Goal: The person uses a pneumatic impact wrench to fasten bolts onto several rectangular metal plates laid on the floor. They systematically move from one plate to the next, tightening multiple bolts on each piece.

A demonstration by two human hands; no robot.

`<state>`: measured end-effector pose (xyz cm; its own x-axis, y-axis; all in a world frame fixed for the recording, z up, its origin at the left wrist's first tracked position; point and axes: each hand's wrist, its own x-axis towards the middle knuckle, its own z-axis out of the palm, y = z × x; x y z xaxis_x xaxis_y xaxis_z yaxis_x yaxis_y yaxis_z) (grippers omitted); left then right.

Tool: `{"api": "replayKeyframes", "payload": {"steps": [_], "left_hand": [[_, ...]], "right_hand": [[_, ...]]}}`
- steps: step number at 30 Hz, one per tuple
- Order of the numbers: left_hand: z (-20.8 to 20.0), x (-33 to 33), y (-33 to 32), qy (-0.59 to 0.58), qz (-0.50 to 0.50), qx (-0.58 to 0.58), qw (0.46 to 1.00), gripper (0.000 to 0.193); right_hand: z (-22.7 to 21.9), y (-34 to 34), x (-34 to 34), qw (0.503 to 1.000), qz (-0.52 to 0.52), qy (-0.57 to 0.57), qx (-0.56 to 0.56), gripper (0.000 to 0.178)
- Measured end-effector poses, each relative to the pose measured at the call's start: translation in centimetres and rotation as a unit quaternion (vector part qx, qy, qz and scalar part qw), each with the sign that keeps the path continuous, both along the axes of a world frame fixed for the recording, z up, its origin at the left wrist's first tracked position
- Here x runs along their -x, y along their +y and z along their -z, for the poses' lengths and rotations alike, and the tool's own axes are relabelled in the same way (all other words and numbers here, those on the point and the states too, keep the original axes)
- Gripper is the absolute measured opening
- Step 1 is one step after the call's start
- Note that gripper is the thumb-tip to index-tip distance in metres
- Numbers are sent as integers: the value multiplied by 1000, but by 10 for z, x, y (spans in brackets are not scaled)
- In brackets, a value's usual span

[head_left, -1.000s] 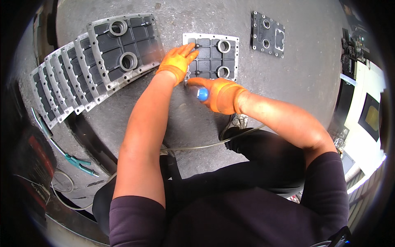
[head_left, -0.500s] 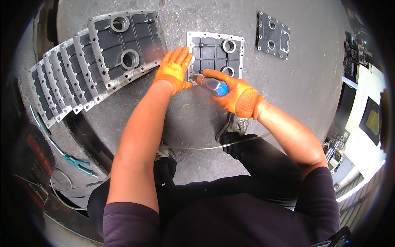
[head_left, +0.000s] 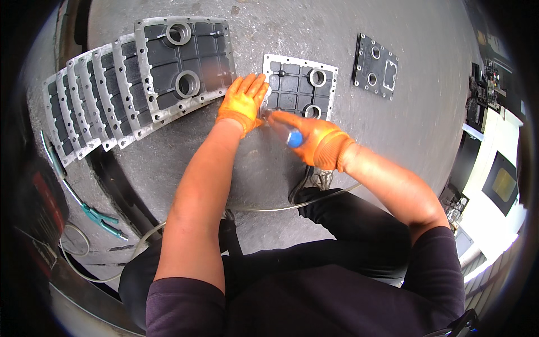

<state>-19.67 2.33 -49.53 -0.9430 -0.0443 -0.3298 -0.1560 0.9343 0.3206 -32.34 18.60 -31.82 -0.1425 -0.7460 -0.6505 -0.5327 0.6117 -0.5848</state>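
Observation:
My left hand (head_left: 242, 104), in an orange glove, lies with outstretched fingers along the left edge of a ribbed metal cover plate (head_left: 289, 87). This plate has a pale machined rim with bolt holes and two round bosses on its right side. My right hand (head_left: 323, 140), gloved the same way, is closed around a hand tool with a round blue handle end (head_left: 294, 139). The tool's front points at the plate's lower left corner, close to my left thumb. Its tip is blurred and partly hidden by my fingers, so its exact kind cannot be told.
At the left, several similar cover plates (head_left: 185, 62) lie overlapped in a fanned row. A smaller dark plate (head_left: 375, 66) lies at the right. A teal air blow gun (head_left: 101, 219) rests at the lower left, and a thin hose (head_left: 269, 209) crosses the floor before my feet.
My right hand and the tool have shifted slightly down and left, and the tool is tilted more steeply. The whole view has moved a little. My left hand stays on the plate's edge.

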Motion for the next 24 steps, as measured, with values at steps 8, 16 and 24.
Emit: {"api": "replayKeyframes", "payload": {"steps": [8,16,24], "left_hand": [[-7,2,-3,-6,-1,-16,1000,108],[-8,4,-3,-8,0,-11,1000,108],[-4,2,-2,26,-7,-26,999,108]], "right_hand": [[-18,-21,2,955,-251,62,-149,83],[-13,-44,15,912,-384,79,-117,77],[-22,-48,13,859,-483,54,-158,87]]}}
